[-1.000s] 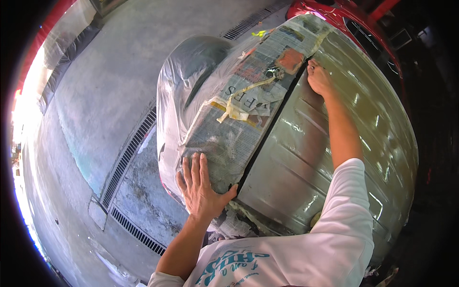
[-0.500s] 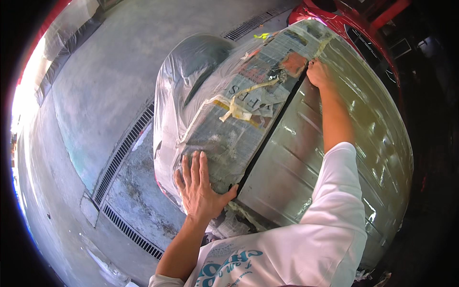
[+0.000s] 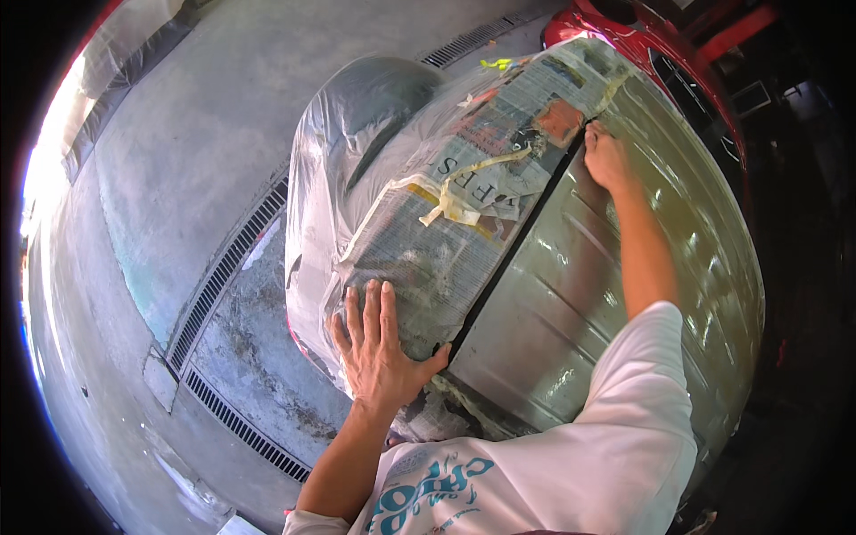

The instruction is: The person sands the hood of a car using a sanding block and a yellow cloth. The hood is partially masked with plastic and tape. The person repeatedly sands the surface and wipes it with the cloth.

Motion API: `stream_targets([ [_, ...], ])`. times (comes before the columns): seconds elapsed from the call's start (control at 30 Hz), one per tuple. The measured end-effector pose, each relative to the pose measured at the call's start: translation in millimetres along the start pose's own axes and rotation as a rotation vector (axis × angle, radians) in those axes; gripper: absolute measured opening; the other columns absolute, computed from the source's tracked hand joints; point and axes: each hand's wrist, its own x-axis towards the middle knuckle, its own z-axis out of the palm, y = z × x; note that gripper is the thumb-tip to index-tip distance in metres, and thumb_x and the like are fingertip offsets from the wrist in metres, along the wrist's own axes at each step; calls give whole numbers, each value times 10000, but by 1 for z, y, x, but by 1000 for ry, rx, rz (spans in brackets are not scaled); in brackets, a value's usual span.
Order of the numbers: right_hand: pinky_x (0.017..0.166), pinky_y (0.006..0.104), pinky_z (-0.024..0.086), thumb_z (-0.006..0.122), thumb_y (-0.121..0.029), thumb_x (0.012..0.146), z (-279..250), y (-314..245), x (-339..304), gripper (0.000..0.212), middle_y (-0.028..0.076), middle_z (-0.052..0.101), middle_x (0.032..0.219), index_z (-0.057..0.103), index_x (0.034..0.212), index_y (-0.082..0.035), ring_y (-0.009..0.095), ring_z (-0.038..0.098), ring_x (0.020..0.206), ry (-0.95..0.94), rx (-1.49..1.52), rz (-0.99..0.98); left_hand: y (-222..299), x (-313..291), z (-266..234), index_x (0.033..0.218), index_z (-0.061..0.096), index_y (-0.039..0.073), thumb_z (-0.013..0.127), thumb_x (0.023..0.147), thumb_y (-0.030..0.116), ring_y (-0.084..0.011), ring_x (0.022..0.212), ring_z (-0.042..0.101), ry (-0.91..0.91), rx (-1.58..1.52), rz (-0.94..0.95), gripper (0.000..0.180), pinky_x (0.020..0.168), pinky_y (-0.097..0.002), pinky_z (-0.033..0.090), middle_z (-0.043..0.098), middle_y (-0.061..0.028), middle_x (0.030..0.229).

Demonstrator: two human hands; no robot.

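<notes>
My left hand [image 3: 379,352] lies flat with fingers spread on masking newspaper [image 3: 499,147] that covers part of a vehicle body. Its thumb reaches to the near end of a long black strip [image 3: 517,259] along the paper's edge. At the far end of that strip, my right hand [image 3: 608,159] is closed, fingers curled against the edge. Whatever its fingers may grip is hidden. Right of the strip stretches a ridged, glossy olive-grey metal panel [image 3: 571,294]. A loose piece of cream masking tape [image 3: 446,207] hangs crumpled on the newspaper.
Clear plastic sheeting [image 3: 312,205] drapes the vehicle's left side, over a dark rounded part [image 3: 374,98]. Floor drain grates [image 3: 236,267] run across the grey concrete floor [image 3: 178,152]. A red car [image 3: 678,67] stands at the far right.
My right hand has shifted slightly toward me along the black strip. My left hand keeps its place on the newspaper. The whole view has moved a little.
</notes>
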Motion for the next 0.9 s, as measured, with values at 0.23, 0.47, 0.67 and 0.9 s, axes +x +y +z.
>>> stream_targets([
  [0.23, 1120, 532, 503, 448, -341, 1124, -10, -7, 18, 474, 245, 620, 1482, 660, 1425, -41, 477, 620, 1303, -54, 57, 253, 0, 7, 1, 1692, 276, 60, 893, 708, 578, -438, 1629, 208, 68, 10, 26, 1272, 1295, -673, 108, 346, -195, 1713],
  [0.47, 1081, 556, 516, 444, -362, 1128, -6, -14, -1, 461, 227, 649, 1446, 667, 1401, -64, 490, 637, 1264, -27, 93, 117, 1, 3, 0, 1682, 287, 55, 907, 690, 560, -440, 1628, 209, 36, 29, -14, 1275, 1303, -653, 106, 350, -197, 1709],
  [0.67, 1111, 528, 505, 417, -357, 1138, -11, -2, 43, 493, 206, 632, 1483, 649, 1435, -41, 464, 634, 1290, -123, -59, 372, -1, 0, 2, 1680, 286, 43, 923, 672, 554, -449, 1631, 200, 21, 20, 13, 1297, 1299, -658, 96, 357, -205, 1705],
  [0.9, 1189, 490, 457, 439, -306, 1133, 5, 9, 4, 468, 219, 547, 1579, 642, 1444, -22, 410, 565, 1406, -63, 106, 74, -4, 1, 5, 1673, 293, 31, 923, 667, 550, -465, 1619, 218, 58, 43, 11, 1296, 1301, -648, 97, 370, -221, 1692],
])
